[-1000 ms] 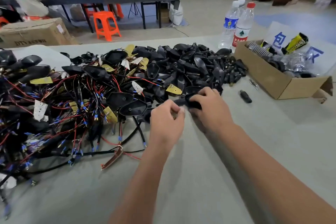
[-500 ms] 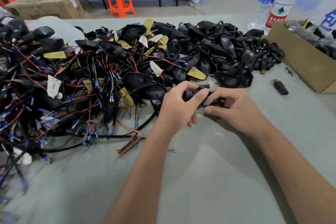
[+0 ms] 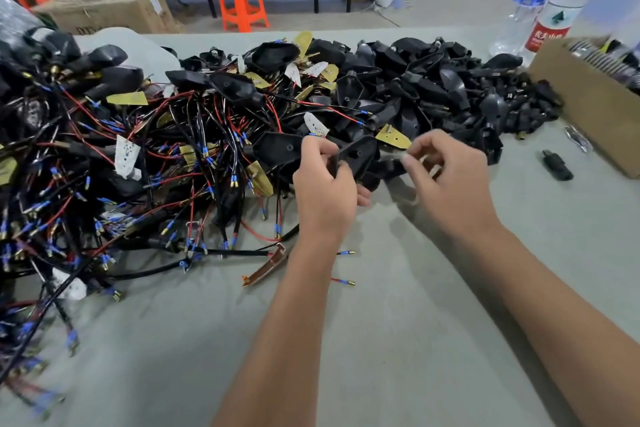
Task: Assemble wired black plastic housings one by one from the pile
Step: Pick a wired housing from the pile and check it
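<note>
At the edge of the pile (image 3: 311, 107) on a grey worktop (image 3: 398, 340), the left hand (image 3: 323, 191) grips a housing (image 3: 356, 158) — matte black, angular, a small hole in its face. The right hand (image 3: 450, 180) hangs just beside it, blurred fingers (image 3: 420, 158) loosely curled — whether they pinch anything cannot be told.

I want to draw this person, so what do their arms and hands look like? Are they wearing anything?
Both forearms are bare, with no sleeves in view. The left hand and the right hand wear no gloves, and no rings, watch or bracelets can be seen. The right hand's fingers look a bit blurred.
</note>
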Motion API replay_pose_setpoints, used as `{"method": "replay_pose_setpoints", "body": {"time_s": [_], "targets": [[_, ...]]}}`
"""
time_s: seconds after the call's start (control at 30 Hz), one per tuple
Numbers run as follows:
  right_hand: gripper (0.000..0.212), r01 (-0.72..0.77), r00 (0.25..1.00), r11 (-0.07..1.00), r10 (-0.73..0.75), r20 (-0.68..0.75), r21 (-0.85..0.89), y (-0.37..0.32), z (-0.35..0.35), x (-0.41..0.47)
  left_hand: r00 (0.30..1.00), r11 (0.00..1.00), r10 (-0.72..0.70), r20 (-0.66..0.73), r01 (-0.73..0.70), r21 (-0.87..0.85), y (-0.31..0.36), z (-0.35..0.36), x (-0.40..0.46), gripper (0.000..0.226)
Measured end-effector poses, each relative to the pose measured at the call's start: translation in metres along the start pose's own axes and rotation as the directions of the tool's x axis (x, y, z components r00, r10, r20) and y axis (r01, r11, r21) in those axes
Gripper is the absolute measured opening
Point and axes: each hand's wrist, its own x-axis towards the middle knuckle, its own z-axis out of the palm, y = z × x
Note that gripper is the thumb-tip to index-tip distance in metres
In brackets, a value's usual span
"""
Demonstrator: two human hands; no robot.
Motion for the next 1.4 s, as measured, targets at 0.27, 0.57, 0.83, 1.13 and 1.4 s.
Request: {"method": "replay_pose_setpoints", "body": {"time_s": [0.27, 0.57, 0.83, 1.13, 1.4], "targets": [[0.027, -0.153, 0.915, 0.884, 0.296, 0.274, -0.442, -0.013, 0.025, 0.080, 0.994, 0.996, 0.093, -0.052, -0.092, 0.014, -0.002, 0.011, 0.011, 0.044], [0.026, -0.128, 0.910, 0.804, 0.329, 0.254, -0.581, -0.011, 0.037, 0.076, 0.992, 0.996, 0.083, -0.093, -0.085, -0.025, -0.004, 0.017, 0.011, 0.041], [0.010, -0.221, 0.975, 0.967, 0.219, -0.028, -0.126, -0.006, 0.006, 0.067, 0.988, 0.994, 0.110, -0.110, -0.109, 0.013, -0.005, 0.016, 0.011, 0.036], [0.006, -0.081, 0.950, 0.505, 0.300, -0.087, 0.860, -0.042, -0.039, 0.068, 0.982, 0.995, 0.097, -0.164, -0.098, 0.000, -0.003, 0.016, 0.009, 0.034], [0.010, -0.162, 0.802, 0.150, 0.596, 0.042, 0.975, -0.009, -0.037, 0.058, 0.979, 0.931, -0.014, -0.205, -0.062, -0.359, 0.007, 0.012, 0.014, 0.028]]}}
